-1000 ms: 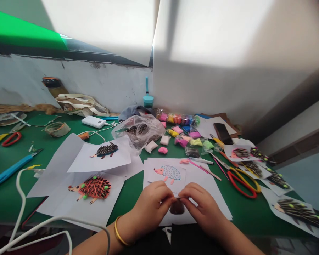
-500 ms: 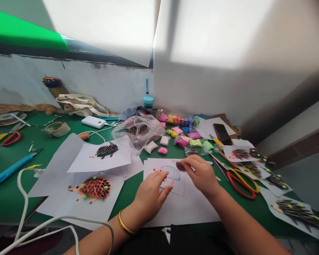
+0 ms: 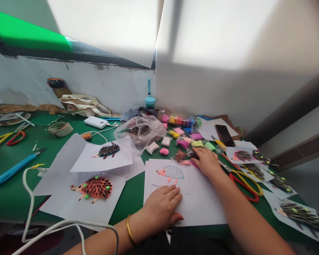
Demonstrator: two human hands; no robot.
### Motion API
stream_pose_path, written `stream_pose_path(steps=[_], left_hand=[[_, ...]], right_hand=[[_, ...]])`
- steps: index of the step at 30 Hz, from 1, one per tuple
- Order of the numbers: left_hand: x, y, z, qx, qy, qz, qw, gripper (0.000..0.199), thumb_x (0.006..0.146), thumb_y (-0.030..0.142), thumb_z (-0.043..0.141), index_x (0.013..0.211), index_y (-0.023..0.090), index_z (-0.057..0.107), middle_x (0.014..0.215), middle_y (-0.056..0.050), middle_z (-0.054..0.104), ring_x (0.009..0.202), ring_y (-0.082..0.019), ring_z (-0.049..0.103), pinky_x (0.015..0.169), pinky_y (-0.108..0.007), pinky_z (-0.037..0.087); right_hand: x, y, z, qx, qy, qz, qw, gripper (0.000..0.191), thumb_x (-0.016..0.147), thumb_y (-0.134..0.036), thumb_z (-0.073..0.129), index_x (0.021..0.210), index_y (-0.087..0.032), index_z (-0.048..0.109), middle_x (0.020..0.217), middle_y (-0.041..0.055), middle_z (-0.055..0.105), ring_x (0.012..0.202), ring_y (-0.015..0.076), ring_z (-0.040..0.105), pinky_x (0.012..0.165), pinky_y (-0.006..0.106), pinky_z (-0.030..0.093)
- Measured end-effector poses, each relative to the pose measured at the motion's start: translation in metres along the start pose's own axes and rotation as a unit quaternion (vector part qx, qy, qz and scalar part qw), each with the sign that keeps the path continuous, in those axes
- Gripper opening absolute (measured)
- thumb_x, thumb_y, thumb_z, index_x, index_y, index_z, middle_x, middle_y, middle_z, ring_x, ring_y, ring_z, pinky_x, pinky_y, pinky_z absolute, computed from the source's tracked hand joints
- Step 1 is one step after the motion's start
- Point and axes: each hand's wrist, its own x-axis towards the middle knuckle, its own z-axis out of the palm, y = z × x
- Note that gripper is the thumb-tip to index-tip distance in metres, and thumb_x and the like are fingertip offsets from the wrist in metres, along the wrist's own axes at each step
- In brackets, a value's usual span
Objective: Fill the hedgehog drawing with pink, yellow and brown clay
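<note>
My left hand (image 3: 163, 203) lies flat on the white paper (image 3: 202, 203), fingers stretched out and holding nothing. Just beyond its fingertips is a hedgehog picture (image 3: 172, 172) with a pink face, pink feet and a blue-patterned body. My right hand (image 3: 207, 162) reaches past the paper's upper right edge, thumb and fingers closed around a small packet of black clay (image 3: 191, 153). Beside that packet lies a brown clay packet (image 3: 180, 156) in clear wrap. A pink clay piece (image 3: 186, 162) sits under my right hand's thumb side.
Colourful clay packets (image 3: 196, 143) and a clear bag of dark seeds (image 3: 140, 131) stand behind. Finished hedgehog pictures lie left (image 3: 95, 187) and right (image 3: 300, 214). Scissors (image 3: 246, 184) rest by my right forearm. A white cable (image 3: 29, 198) loops at left, near a blue craft knife (image 3: 13, 170).
My right hand has moved up and right from the picture to the black packet; the brown piece it held is out of it. My left hand has lowered flat onto the paper.
</note>
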Motion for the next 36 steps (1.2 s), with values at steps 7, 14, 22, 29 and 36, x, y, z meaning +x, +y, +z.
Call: stream_pose_path(steps=[7, 14, 22, 29, 36], left_hand=[[0.007, 0.003, -0.007, -0.020, -0.004, -0.010, 1.000, 0.053, 0.082, 0.047, 0.070, 0.124, 0.016, 0.058, 0.132, -0.015, 0.061, 0.123, -0.033, 0.057, 0.102, -0.049, 0.048], [0.006, -0.003, -0.021, -0.110, 0.097, -0.029, 0.989, 0.025, 0.091, 0.026, 0.059, 0.115, 0.021, 0.061, 0.121, -0.010, 0.065, 0.111, -0.023, 0.061, 0.096, -0.041, 0.051], [0.014, -0.008, -0.033, -0.275, 0.214, -0.153, 0.925, 0.006, 0.091, 0.020, 0.055, 0.097, 0.020, 0.057, 0.088, -0.002, 0.056, 0.081, -0.015, 0.056, 0.077, -0.031, 0.050], [0.017, -0.009, -0.023, -0.286, 0.193, -0.200, 0.917, 0.008, 0.089, 0.016, 0.057, 0.094, 0.020, 0.062, 0.087, -0.002, 0.059, 0.081, -0.015, 0.057, 0.067, -0.026, 0.047], [0.018, -0.014, -0.023, -0.285, 0.205, -0.199, 0.915, 0.021, 0.087, 0.020, 0.065, 0.105, 0.026, 0.072, 0.095, -0.003, 0.065, 0.089, -0.016, 0.061, 0.082, -0.030, 0.052]], right_hand=[[0.003, 0.005, -0.002, 0.022, 0.051, 0.020, 0.998, 0.023, 0.091, -0.025, 0.054, 0.111, -0.020, 0.067, 0.117, 0.0115, 0.067, 0.110, 0.0297, 0.055, 0.091, 0.045, 0.038], [-0.031, -0.035, -0.041, 0.269, 0.167, -0.031, 0.948, 0.024, 0.095, -0.025, 0.049, 0.117, -0.023, 0.058, 0.115, 0.0089, 0.065, 0.108, 0.0247, 0.059, 0.095, 0.043, 0.046], [-0.089, -0.097, -0.046, 0.305, 0.080, -0.172, 0.933, 0.026, 0.091, -0.014, 0.054, 0.115, -0.025, 0.056, 0.110, 0.0064, 0.068, 0.103, 0.0243, 0.060, 0.090, 0.045, 0.045], [-0.088, -0.097, -0.041, 0.292, 0.087, -0.161, 0.939, 0.027, 0.092, -0.013, 0.052, 0.117, -0.023, 0.056, 0.110, 0.0070, 0.068, 0.103, 0.0245, 0.060, 0.089, 0.045, 0.045], [-0.089, -0.100, -0.037, 0.290, 0.100, -0.171, 0.936, 0.023, 0.093, -0.014, 0.051, 0.114, -0.021, 0.058, 0.108, 0.0077, 0.068, 0.100, 0.0238, 0.060, 0.088, 0.043, 0.045]])
